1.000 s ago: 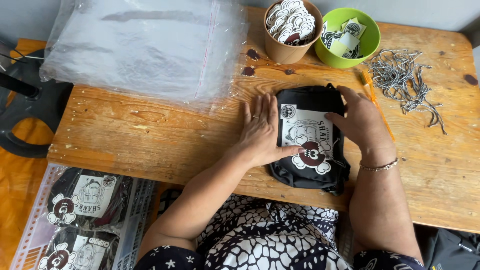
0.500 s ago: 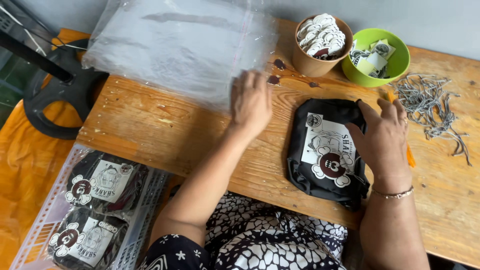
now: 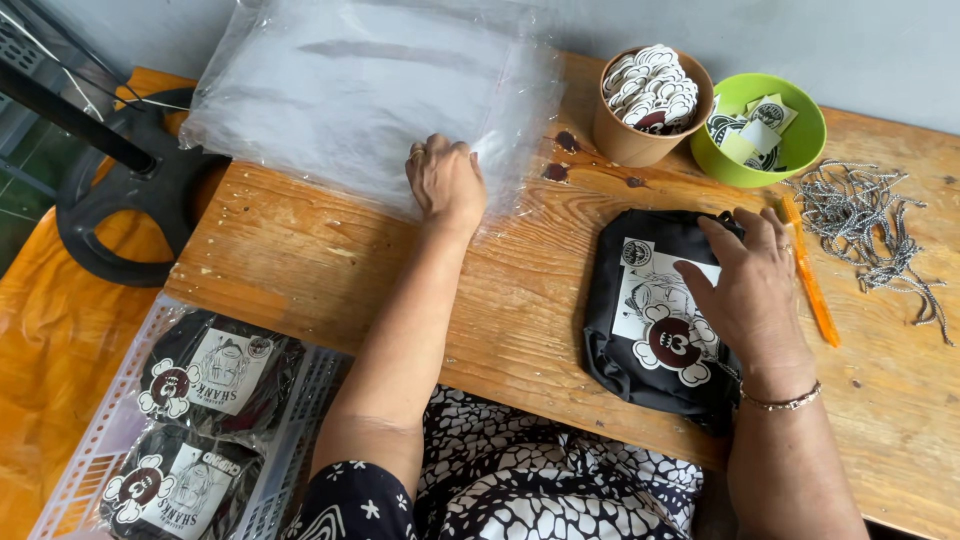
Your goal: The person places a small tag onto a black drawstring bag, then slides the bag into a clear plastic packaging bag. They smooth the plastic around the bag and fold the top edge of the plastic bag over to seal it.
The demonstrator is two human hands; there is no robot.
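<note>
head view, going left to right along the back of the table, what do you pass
stack of clear plastic bags → left hand → brown paper cup of stickers → green bowl of tags → pile of grey cords

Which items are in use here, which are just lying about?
In use: left hand on stack of clear plastic bags; right hand on folded black fabric bag with printed card.
Lying about: brown paper cup of stickers, green bowl, grey cords, orange pen.

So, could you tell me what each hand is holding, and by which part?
Left hand pinches the plastic bags at their near edge; right hand rests flat on the black pouch.
</note>
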